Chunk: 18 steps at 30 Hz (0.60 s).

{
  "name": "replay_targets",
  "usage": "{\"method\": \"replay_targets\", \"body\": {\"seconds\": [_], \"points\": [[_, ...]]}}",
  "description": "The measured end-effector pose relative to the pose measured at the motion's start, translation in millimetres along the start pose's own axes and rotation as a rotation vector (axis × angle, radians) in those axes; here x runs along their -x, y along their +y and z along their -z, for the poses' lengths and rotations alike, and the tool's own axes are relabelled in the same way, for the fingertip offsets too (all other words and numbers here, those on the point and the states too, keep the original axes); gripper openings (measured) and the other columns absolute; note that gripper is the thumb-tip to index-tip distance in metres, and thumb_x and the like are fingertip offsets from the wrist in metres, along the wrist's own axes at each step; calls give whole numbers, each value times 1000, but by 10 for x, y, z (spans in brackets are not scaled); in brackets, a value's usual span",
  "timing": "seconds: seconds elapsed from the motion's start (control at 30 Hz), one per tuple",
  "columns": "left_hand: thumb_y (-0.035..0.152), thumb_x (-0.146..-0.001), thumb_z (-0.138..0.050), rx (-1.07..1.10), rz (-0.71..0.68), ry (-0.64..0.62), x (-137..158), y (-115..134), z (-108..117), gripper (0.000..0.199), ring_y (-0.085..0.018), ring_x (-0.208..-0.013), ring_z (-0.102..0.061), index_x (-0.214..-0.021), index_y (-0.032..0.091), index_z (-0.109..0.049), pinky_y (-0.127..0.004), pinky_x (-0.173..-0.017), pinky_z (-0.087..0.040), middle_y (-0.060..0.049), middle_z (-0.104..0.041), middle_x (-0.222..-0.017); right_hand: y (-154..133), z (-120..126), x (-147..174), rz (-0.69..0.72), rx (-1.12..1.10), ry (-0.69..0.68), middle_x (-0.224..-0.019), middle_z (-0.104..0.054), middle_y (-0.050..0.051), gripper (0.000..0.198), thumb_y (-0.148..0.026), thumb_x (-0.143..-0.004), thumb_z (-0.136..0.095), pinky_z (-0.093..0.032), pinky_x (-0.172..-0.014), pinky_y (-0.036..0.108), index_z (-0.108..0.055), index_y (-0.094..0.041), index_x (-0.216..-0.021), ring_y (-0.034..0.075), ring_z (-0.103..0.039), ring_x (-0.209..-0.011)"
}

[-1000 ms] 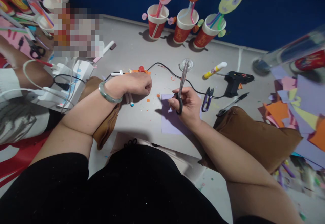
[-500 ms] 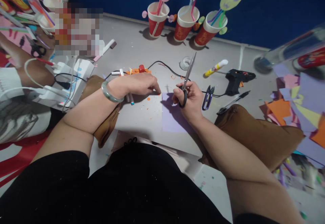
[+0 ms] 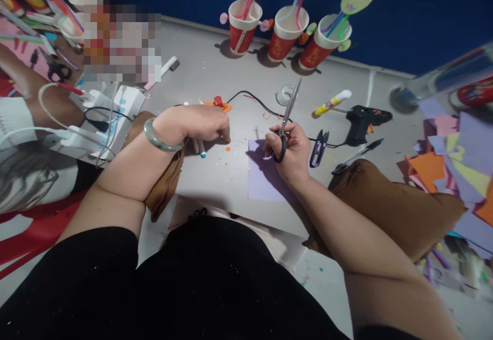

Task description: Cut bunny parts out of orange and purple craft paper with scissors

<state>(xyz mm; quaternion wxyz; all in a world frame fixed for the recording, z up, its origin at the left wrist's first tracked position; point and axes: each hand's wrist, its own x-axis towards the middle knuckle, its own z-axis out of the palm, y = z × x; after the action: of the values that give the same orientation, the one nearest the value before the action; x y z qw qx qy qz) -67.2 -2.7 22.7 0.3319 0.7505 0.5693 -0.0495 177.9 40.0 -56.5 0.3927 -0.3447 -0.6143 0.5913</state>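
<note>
My right hand [image 3: 295, 155] is closed around the black handles of a pair of scissors [image 3: 291, 105], their blades shut and pointing up and away. Beneath that hand lies a sheet of purple paper [image 3: 264, 178], partly in its shadow. Left of the paper, my left hand [image 3: 206, 123] is low over the table, its fingers bent down and together. Whether anything is between them is hidden. A small orange scrap [image 3: 228, 149] lies near its fingertips. White markers [image 3: 203, 154] stick out from under the palm, and orange paper [image 3: 227, 108] with a red piece [image 3: 217, 101] is behind it.
Three cup figures [image 3: 284, 39] stand at the back. Rightward are a glue stick [image 3: 332, 104], thread snips [image 3: 319, 149], a black glue gun [image 3: 364, 121], a brown cushion [image 3: 393, 206] and paper pieces [image 3: 427, 170]. A power strip [image 3: 125, 109] and another person's arm [image 3: 57, 93] are on the left.
My left hand has moved left, off the edge of the purple paper. The right hand keeps hold of the scissors in much the same place. The view has shifted slightly.
</note>
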Motion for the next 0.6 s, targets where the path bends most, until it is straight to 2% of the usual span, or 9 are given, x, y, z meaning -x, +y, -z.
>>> {"method": "replay_targets", "body": {"seconds": [0.13, 0.4, 0.6], "points": [[10, -78, -56, 21, -63, -37, -27, -48, 80, 40, -19, -95, -69, -106, 20, -82, -27, -80, -44, -6, -81, -106, -8, 2, 6, 14, 22, 9, -53, -59, -9, 52, -66, -75, -83, -42, -41, 23, -55, -25, -90, 9, -53, -41], [11, -74, -56, 68, -14, -67, -22, -101, 98, 41, -17, -92, -70, -103, 22, -83, -23, -80, -46, -2, -82, -101, 7, 17, -7, 17, 45, 11, -55, -59, -8, 50, -67, -76, -81, -43, -41, 24, -55, -27, -91, 11, -54, -42], [11, -76, -57, 86, -56, -84, -42, -119, 66, 42, -19, -95, -70, -107, 24, -84, -26, -83, -47, -4, -82, -107, 9, 26, -8, 13, 47, 18, -54, -59, -9, 50, -66, -76, -81, -43, -42, 24, -56, -26, -91, 10, -54, -41]]}}
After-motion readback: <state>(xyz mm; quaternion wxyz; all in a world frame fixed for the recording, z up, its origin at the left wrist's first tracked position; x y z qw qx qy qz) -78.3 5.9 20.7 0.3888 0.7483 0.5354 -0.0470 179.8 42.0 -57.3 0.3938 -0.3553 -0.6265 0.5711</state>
